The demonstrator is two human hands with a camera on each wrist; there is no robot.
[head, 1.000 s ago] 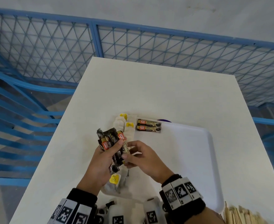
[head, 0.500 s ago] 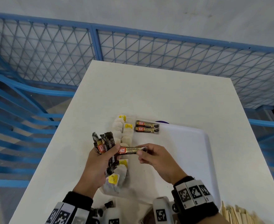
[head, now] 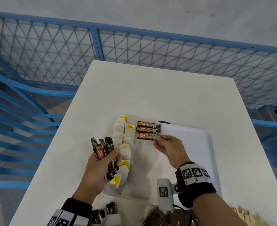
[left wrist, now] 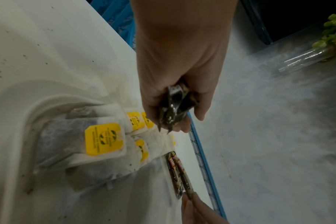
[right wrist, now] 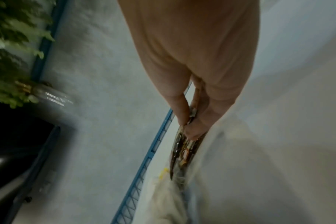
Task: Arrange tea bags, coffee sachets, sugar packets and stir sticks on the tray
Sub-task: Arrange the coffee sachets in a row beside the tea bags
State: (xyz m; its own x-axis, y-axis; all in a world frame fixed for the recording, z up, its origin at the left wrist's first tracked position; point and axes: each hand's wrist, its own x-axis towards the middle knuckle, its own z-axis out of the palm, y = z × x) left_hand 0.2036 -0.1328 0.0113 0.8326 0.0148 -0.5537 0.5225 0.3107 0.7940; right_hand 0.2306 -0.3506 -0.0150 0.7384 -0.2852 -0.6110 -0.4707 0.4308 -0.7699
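Note:
A white tray (head: 199, 144) lies on the white table (head: 150, 95). Along its left side runs a row of tea bags (head: 120, 136) with yellow tags, seen close in the left wrist view as tea bags (left wrist: 98, 141). Two coffee sachets (head: 149, 127) lie side by side at the tray's far end. My right hand (head: 168, 147) pinches a third coffee sachet (head: 146, 136) by its right end, just below those two; the right wrist view shows the same pinched sachet (right wrist: 182, 145). My left hand (head: 100, 165) grips a bundle of dark coffee sachets (head: 102, 148) over the tea bags.
Wooden stir sticks (head: 247, 216) lie at the near right edge. Dark packets (head: 105, 212) and a brown packet (head: 160, 216) sit at the near edge. A blue mesh fence (head: 134, 51) surrounds the table on the far and left sides.
My right hand took one sachet out of the bundle in my left hand and carried it forward to the tray's far end, beside the two lying there.

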